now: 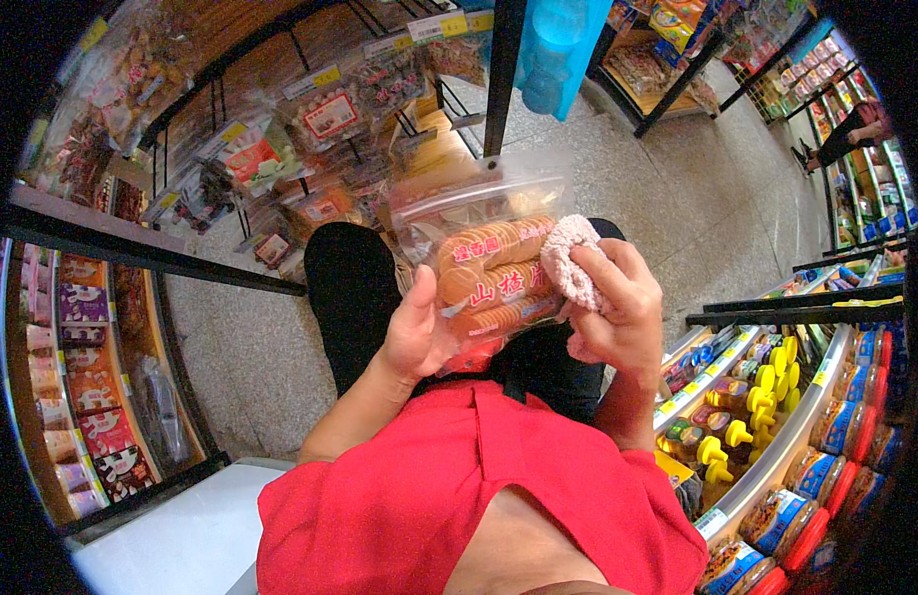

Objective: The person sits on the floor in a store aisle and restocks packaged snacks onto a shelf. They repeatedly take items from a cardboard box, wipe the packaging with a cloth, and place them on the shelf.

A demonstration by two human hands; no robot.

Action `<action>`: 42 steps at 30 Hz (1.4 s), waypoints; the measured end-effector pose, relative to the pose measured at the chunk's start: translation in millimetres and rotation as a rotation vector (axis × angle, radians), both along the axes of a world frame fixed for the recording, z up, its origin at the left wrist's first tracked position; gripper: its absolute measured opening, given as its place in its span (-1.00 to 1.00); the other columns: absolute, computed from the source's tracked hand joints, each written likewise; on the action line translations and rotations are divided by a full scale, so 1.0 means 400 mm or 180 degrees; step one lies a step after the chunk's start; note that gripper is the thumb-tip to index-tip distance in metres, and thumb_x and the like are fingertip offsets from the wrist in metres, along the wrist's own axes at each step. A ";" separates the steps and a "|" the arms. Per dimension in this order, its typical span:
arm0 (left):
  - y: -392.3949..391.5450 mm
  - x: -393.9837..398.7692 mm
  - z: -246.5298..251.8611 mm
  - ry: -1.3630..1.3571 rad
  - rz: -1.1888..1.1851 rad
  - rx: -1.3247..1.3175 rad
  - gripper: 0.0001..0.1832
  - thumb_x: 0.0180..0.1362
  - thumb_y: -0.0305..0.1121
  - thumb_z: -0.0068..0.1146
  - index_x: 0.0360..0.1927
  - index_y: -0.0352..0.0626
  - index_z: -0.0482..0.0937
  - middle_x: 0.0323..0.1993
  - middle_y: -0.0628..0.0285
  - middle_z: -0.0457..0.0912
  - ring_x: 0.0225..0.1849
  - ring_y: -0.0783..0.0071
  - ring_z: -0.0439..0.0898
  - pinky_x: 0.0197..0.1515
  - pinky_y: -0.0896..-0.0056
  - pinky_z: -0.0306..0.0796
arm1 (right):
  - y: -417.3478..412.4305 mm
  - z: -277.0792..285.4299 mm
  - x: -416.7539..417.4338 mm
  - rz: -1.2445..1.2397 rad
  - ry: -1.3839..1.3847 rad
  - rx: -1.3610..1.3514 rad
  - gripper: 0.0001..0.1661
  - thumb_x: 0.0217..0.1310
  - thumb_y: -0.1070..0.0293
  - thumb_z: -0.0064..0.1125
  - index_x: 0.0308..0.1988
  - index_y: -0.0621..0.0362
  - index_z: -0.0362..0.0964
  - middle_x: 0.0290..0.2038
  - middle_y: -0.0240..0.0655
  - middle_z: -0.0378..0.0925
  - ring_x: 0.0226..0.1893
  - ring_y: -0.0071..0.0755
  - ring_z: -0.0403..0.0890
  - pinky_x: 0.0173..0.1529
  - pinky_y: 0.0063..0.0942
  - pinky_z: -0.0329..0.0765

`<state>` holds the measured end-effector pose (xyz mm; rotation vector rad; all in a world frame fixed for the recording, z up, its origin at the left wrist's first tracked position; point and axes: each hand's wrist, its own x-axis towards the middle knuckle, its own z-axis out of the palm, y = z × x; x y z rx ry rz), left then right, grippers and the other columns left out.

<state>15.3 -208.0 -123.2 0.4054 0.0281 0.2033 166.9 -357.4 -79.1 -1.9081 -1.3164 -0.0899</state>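
A clear plastic zip bag [496, 260] of stacked reddish-brown round slices, printed with red writing, is held up in front of my lap. My left hand [418, 327] grips its lower left side, thumb up along the edge; the fingers behind it are hidden. In my right hand [622, 305] is a bunched pale pink cloth [575, 262], pressed against the bag's right side. Part of the cloth hangs down below the fingers.
Ahead, a rack [302, 44] carries hanging packaged foods. Shelves of boxed goods [94, 372] stand at left, near a white surface [176, 528]. At right are yellow-capped bottles [726, 416] and red-lidded jars [782, 520]. Farther off, a person [849, 134] is by shelves.
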 end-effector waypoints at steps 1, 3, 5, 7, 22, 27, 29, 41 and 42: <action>-0.003 0.002 0.000 0.0002 -0.0050 0.0107 -0.24 0.21 0.17 -0.34 0.30 -0.20 -0.04 0.26 0.03 0.14 0.26 0.08 0.19 0.26 0.05 0.09 | 0.007 -0.002 -0.004 -0.0006 -0.0035 0.0032 -0.49 -0.38 0.53 0.14 -0.20 0.22 0.45 -0.29 -0.07 0.44 -0.30 -0.06 0.53 -0.23 -0.37 0.47; -0.004 0.003 -0.003 0.0009 -0.0030 0.0155 -0.24 0.21 0.17 -0.35 0.29 -0.20 -0.02 0.26 0.03 0.15 0.25 0.09 0.20 0.26 0.07 0.09 | 0.022 0.001 -0.015 0.0305 -0.0285 -0.0042 -0.46 -0.40 0.51 0.17 -0.19 0.24 0.44 -0.27 -0.06 0.44 -0.29 -0.02 0.52 -0.22 -0.34 0.48; -0.003 0.000 -0.007 0.0145 0.0074 0.0151 -0.25 0.21 0.17 -0.35 0.29 -0.20 -0.01 0.26 0.03 0.15 0.25 0.09 0.20 0.27 0.07 0.09 | 0.034 -0.002 -0.027 0.0533 -0.0443 -0.0156 -0.47 -0.40 0.49 0.18 -0.20 0.21 0.45 -0.26 -0.05 0.44 -0.29 -0.01 0.52 -0.22 -0.30 0.48; 0.003 0.001 -0.007 0.0294 0.0240 0.0207 -0.23 0.19 0.20 -0.36 0.29 -0.19 0.01 0.26 0.03 0.15 0.25 0.05 0.19 0.26 0.03 0.10 | 0.034 0.004 -0.034 0.0696 -0.0362 -0.0299 -0.49 -0.39 0.49 0.18 -0.21 0.18 0.46 -0.26 -0.05 0.45 -0.29 -0.01 0.52 -0.21 -0.28 0.47; 0.063 -0.010 -0.040 0.0098 0.0488 -0.0747 -0.23 0.14 0.20 -0.22 0.27 -0.14 0.08 0.23 -0.03 0.20 0.20 -0.09 0.24 0.17 -0.16 0.18 | 0.038 -0.156 0.100 0.0511 0.2594 0.0334 -0.35 -0.10 0.19 0.29 -0.04 0.35 0.34 -0.22 -0.29 0.48 -0.22 -0.39 0.49 -0.09 -0.46 0.41; 0.044 0.002 -0.054 -0.0105 0.0124 -0.0461 -0.26 0.15 0.20 -0.25 0.25 -0.14 0.14 0.21 0.06 0.25 0.20 0.04 0.27 0.22 -0.07 0.13 | 0.064 -0.187 0.092 0.1230 0.3846 -0.0276 -0.44 -0.11 0.28 0.28 -0.07 0.32 0.38 -0.30 -0.38 0.53 -0.30 -0.55 0.50 -0.17 -0.54 0.44; 0.064 -0.014 -0.092 -0.0157 0.0018 -0.0476 -0.30 0.21 0.12 -0.28 0.26 -0.19 0.09 0.22 0.08 0.24 0.23 0.15 0.25 0.25 0.04 0.10 | 0.076 -0.197 0.094 0.1286 0.3938 0.0037 -0.49 -0.12 0.34 0.27 -0.11 0.36 0.40 -0.33 -0.36 0.54 -0.37 -0.56 0.51 -0.25 -0.58 0.45; 0.185 -0.027 -0.095 0.2067 0.0822 0.2888 -0.74 0.11 -0.29 0.09 -0.25 -0.28 0.60 -0.38 0.37 0.58 -0.36 0.62 0.46 -0.26 0.55 0.34 | 0.104 -0.300 0.164 0.1290 0.4482 0.0079 -0.66 -0.24 0.47 0.29 -0.32 0.39 0.50 -0.50 -0.35 0.53 -0.59 -0.57 0.47 -0.49 -0.61 0.41; 0.202 -0.025 -0.095 0.2378 0.0579 0.3074 -0.74 0.11 -0.29 0.09 -0.25 -0.27 0.60 -0.39 0.37 0.59 -0.39 0.61 0.46 -0.29 0.54 0.35 | 0.103 -0.308 0.181 0.1214 0.4436 -0.0214 -0.69 -0.20 0.49 0.24 -0.31 0.36 0.51 -0.50 -0.37 0.53 -0.60 -0.58 0.47 -0.52 -0.62 0.41</action>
